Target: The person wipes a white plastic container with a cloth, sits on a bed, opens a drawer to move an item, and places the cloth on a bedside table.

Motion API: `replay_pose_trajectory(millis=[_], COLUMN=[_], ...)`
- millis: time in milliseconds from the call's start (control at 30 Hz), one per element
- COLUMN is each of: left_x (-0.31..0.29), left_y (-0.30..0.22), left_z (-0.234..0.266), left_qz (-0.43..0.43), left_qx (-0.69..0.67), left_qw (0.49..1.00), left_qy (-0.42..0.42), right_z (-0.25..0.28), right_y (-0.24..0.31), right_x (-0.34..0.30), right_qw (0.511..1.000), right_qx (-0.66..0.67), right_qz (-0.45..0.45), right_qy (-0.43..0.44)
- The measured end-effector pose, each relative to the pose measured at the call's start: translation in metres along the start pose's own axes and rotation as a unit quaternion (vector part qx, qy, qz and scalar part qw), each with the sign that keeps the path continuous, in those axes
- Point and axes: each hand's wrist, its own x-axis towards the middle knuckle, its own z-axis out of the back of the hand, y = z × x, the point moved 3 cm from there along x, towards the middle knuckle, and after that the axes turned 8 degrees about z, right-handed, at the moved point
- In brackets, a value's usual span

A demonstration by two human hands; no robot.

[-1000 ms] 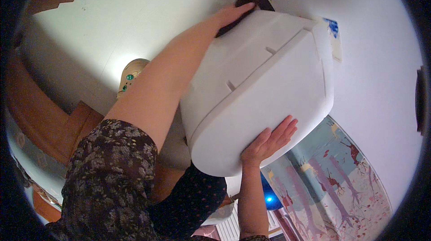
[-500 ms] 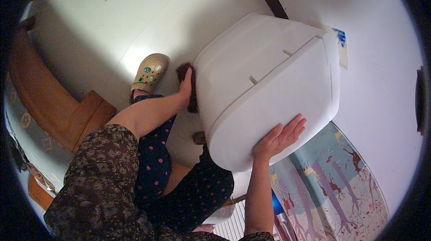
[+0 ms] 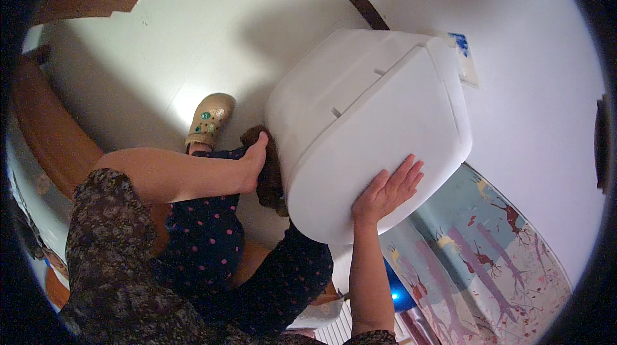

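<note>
A large white plastic box [image 3: 385,139] with rounded corners and a seamed panel stands tilted in the view in front of me. My left hand [image 3: 255,160] presses a dark brown cloth [image 3: 271,184] against the box's left side, and its fingers are partly hidden by the cloth and the wrist. On the smooth panel nearest me, my right hand [image 3: 389,192] lies flat, fingers stretched out, holding nothing.
My foot in a tan clog [image 3: 212,117] is on the pale floor [image 3: 193,43], left of the box. Brown wooden furniture [image 3: 58,120] curves along the left. A curtain printed with trees and deer [image 3: 475,242] hangs at the lower right, beside a white wall [image 3: 533,88].
My left hand and the cloth have slid along the box's side toward me. My right hand stays flat on the panel. The whole view has shifted slightly.
</note>
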Motion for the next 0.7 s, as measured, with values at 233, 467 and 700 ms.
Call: replay_pose_trajectory(millis=[233,467,700], left_x=[-0.099,-0.081,-0.041], left_y=[-0.074,-0.176,-0.123], left_z=[-0.108,-0.214,-0.104], left_qz=[-0.617,-0.599,-0.566], left_qx=[0.332,0.384,0.405], left_qw=[0.711,0.700,0.714], left_qy=[0.061,0.057,-0.073], right_z=[0.004,0.001,0.005], right_y=[0.002,-0.002,0.000], right_x=[0.001,0.000,0.002], right_qw=[1.000,1.000,1.000], right_qx=[-0.010,-0.006,0.006], right_qz=[-0.003,-0.013,-0.014], right_qy=[-0.003,0.000,-0.021])
